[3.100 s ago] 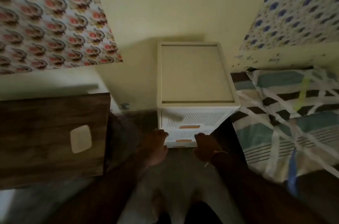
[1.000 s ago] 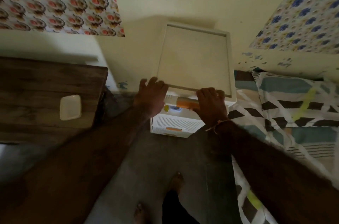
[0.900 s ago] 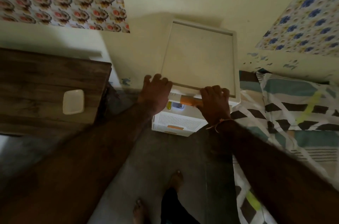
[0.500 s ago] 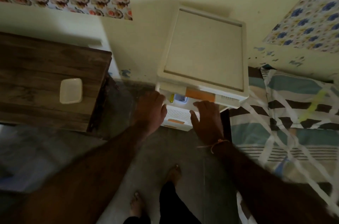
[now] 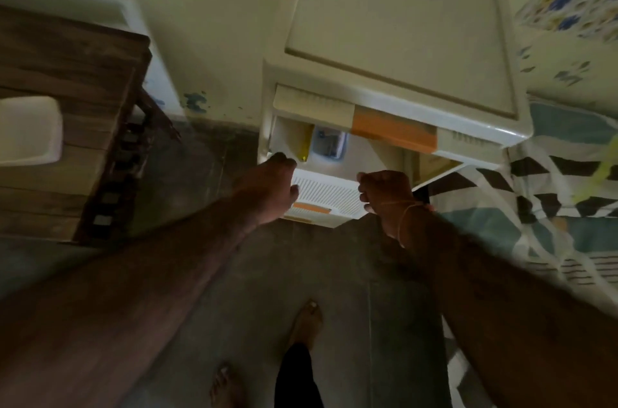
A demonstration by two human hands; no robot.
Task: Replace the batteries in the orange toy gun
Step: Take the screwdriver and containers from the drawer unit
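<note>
Two hands are held at the drawers (image 5: 394,126) in the middle of the frame. The left hand (image 5: 267,187) is curled near the front corner of a pulled-out drawer; whether anything is clamped cannot be told. The right hand (image 5: 384,193) is fisted, apparently on that drawer's front edge. Inside, a blue-edged pack (image 5: 329,143) and something yellow (image 5: 306,147) are seen. No orange gun is in view. Searching seems to be the step in hand; next, the drawer's contents would need to be checked.
</note>
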